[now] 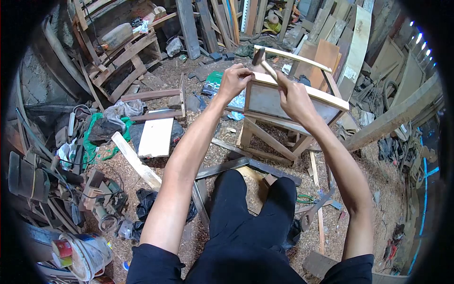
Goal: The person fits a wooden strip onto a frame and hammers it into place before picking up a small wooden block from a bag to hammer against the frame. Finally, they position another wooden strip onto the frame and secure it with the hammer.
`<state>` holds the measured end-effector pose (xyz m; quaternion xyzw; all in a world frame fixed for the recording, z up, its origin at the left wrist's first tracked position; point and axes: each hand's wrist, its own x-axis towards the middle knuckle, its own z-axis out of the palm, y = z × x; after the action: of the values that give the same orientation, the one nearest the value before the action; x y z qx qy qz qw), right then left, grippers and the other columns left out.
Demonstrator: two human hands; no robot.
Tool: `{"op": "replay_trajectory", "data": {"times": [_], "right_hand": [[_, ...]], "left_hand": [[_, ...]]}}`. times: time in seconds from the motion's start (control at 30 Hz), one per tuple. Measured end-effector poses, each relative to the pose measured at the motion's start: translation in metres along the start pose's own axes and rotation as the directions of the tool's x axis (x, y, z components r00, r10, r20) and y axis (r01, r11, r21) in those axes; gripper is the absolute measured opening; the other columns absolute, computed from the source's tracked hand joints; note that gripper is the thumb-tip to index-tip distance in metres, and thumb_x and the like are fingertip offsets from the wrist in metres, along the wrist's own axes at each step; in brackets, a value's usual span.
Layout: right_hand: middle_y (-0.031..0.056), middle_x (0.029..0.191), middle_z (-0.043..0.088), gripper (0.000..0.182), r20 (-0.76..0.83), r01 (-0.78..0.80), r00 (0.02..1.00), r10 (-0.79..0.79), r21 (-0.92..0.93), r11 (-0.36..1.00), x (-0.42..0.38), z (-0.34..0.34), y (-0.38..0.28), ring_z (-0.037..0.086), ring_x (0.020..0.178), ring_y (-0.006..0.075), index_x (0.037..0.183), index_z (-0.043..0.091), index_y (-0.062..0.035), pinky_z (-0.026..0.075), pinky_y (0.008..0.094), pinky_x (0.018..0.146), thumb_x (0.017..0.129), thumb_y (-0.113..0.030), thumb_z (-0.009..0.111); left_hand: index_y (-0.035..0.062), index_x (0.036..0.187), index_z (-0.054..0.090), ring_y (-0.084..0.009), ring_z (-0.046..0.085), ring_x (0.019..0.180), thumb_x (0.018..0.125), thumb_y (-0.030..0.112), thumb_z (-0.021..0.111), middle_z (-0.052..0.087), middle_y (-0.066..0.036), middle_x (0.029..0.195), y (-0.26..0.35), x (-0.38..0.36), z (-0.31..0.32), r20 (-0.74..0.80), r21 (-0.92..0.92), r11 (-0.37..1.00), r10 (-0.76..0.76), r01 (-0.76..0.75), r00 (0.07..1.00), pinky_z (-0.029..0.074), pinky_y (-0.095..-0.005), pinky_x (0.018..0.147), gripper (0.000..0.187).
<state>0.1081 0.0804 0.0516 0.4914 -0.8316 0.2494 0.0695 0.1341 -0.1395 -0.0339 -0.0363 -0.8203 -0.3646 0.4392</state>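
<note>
A wooden frame piece with a pale top rail [324,96] and a grey panel [266,98] stands upright in front of me on a wooden stand [272,137]. At the rail's left end is my left hand [235,80], its fingers pinched together; anything between them is too small to tell. My right hand [294,97] is wrapped round the pale handle of a hammer [269,69]. The hammer's dark head is raised just above the rail, to the right of my left fingers.
A white board [156,137] lies at the left on the shavings. Pliers [307,199] and a handsaw [316,210] are near my right knee. A bucket [90,258] stands at the lower left. A thick beam [397,113] slants in from the right.
</note>
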Motion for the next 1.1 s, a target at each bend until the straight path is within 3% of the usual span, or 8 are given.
{"op": "replay_trajectory", "data": {"times": [0.13,0.2,0.33,0.43,0.6,0.67,0.77,1.1], "right_hand": [[0.0312,0.079,0.060,0.033,0.021,0.016,1.000,-0.015,-0.043,0.999,-0.004,0.005,-0.001,0.060,0.078,0.0470,0.115,0.051,0.0034,0.045,0.0516,0.071,0.082,0.002,0.046],[0.0313,0.078,0.060,0.035,-0.110,0.047,0.993,-0.043,0.029,0.998,-0.003,0.002,0.001,0.060,0.078,0.0472,0.117,0.050,0.0025,0.045,0.0518,0.070,0.082,0.002,0.047],[0.0311,0.079,0.061,0.038,-0.013,0.056,0.998,-0.057,-0.015,0.998,-0.006,0.008,0.004,0.060,0.079,0.0472,0.120,0.050,0.0010,0.045,0.0514,0.070,0.082,0.003,0.047],[0.0315,0.080,0.060,0.031,-0.122,0.034,0.992,-0.026,0.063,0.997,-0.005,0.005,-0.003,0.060,0.079,0.0475,0.114,0.051,0.0017,0.045,0.0518,0.070,0.083,0.002,0.048],[0.0322,0.080,0.059,0.027,-0.005,0.001,1.000,-0.001,0.011,1.000,-0.006,0.004,-0.004,0.058,0.079,0.0485,0.110,0.051,0.0016,0.044,0.0525,0.070,0.084,0.001,0.047],[0.0323,0.080,0.059,0.026,-0.188,0.052,0.982,-0.029,0.115,0.992,-0.008,0.003,-0.008,0.058,0.078,0.0491,0.109,0.051,0.0013,0.044,0.0526,0.071,0.084,0.002,0.046],[0.0322,0.080,0.059,0.032,-0.050,0.032,0.998,-0.032,-0.002,0.999,-0.007,0.014,0.008,0.058,0.078,0.0485,0.115,0.051,0.0002,0.044,0.0520,0.070,0.083,0.002,0.047],[0.0307,0.080,0.060,0.034,-0.074,0.053,0.996,-0.051,0.016,0.998,-0.005,0.007,-0.004,0.060,0.078,0.0469,0.116,0.051,0.0032,0.046,0.0504,0.070,0.083,0.002,0.047]], "left_hand": [[0.0014,0.087,0.071,-0.0226,0.065,0.075,0.078,0.011,0.070,0.063,-0.010,0.080,0.003,-0.003,-0.003,0.020,0.003,1.000,-0.014,0.014,1.000,0.053,-0.0305,0.069,0.013],[0.0006,0.089,0.071,-0.0211,0.066,0.076,0.079,0.011,0.070,0.063,-0.010,0.081,0.001,0.001,-0.002,0.027,-0.002,1.000,-0.010,0.010,1.000,0.053,-0.0294,0.069,0.014],[0.0000,0.089,0.070,-0.0211,0.067,0.076,0.078,0.009,0.069,0.063,-0.010,0.082,-0.001,0.000,-0.002,0.050,0.021,1.000,-0.022,0.021,0.999,0.053,-0.0302,0.070,0.014],[-0.0005,0.089,0.070,-0.0217,0.067,0.076,0.078,0.008,0.069,0.063,-0.010,0.082,-0.001,0.000,-0.003,0.064,0.042,0.999,-0.003,0.000,0.998,0.054,-0.0303,0.071,0.014],[-0.0003,0.089,0.070,-0.0225,0.067,0.077,0.078,0.009,0.070,0.063,-0.011,0.081,0.001,0.000,-0.003,0.040,0.042,0.999,-0.030,0.028,0.999,0.053,-0.0299,0.070,0.014],[-0.0005,0.089,0.070,-0.0225,0.067,0.077,0.078,0.009,0.070,0.063,-0.011,0.080,0.000,0.000,-0.003,0.041,0.041,0.999,-0.016,0.015,0.999,0.053,-0.0300,0.070,0.015],[-0.0005,0.088,0.070,-0.0222,0.067,0.075,0.078,0.010,0.070,0.063,-0.011,0.080,0.000,0.000,-0.004,0.034,0.054,0.999,-0.003,0.001,0.999,0.053,-0.0302,0.069,0.015],[-0.0019,0.088,0.069,-0.0218,0.067,0.077,0.076,0.007,0.069,0.064,-0.012,0.081,-0.003,0.002,-0.003,0.060,0.030,0.999,-0.018,0.016,0.998,0.053,-0.0296,0.070,0.015]]}}
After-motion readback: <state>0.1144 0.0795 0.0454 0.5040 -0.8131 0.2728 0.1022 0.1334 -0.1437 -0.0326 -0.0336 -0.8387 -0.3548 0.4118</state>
